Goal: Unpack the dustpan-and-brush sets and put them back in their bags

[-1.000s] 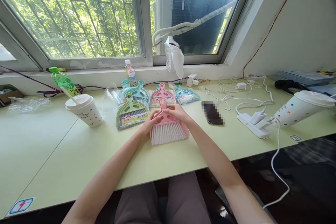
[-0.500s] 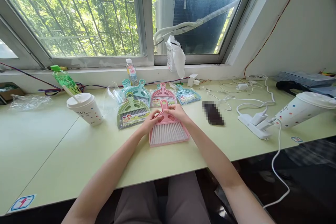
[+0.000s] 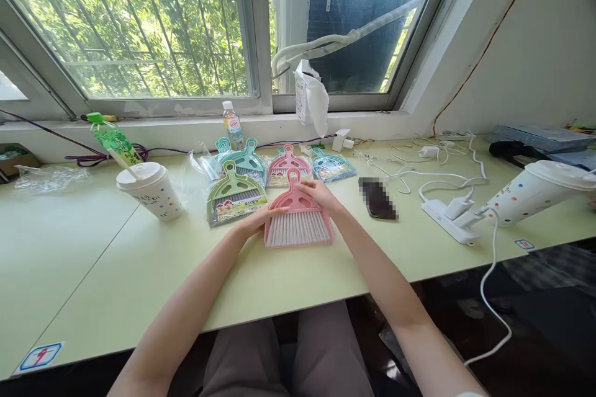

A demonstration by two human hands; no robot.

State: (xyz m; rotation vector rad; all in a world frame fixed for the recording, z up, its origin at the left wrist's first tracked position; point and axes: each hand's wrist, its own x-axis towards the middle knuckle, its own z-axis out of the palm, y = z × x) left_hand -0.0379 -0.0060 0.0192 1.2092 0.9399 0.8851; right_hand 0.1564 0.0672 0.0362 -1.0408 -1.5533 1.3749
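Observation:
A pink dustpan with a matching hand brush (image 3: 298, 228) nested in it lies in front of me, handles pointing to the window, white bristles towards me. My left hand (image 3: 259, 219) grips its left edge, thumb on top of the brush and the other fingers mostly hidden. My right hand (image 3: 321, 195) is closed on the upper right side, just below the handle. Right behind stand more brush-and-dustpan sets in clear wrap: a green set (image 3: 236, 195), a teal set (image 3: 251, 161), a second pink set (image 3: 282, 172) and a blue set (image 3: 333, 166).
A white paper cup (image 3: 151, 192) and a green-capped bottle (image 3: 114, 141) stand left. Right of my hands lie a blurred-out dark phone (image 3: 378, 198) and a white power strip (image 3: 447, 221) with cables. A large tilted cup (image 3: 542, 193) is farther right. A small bottle (image 3: 233, 127) stands by the window.
The pink set has shifted slightly away from me. My left hand has slid from near the handle down to the left edge; my right hand stays by the handle.

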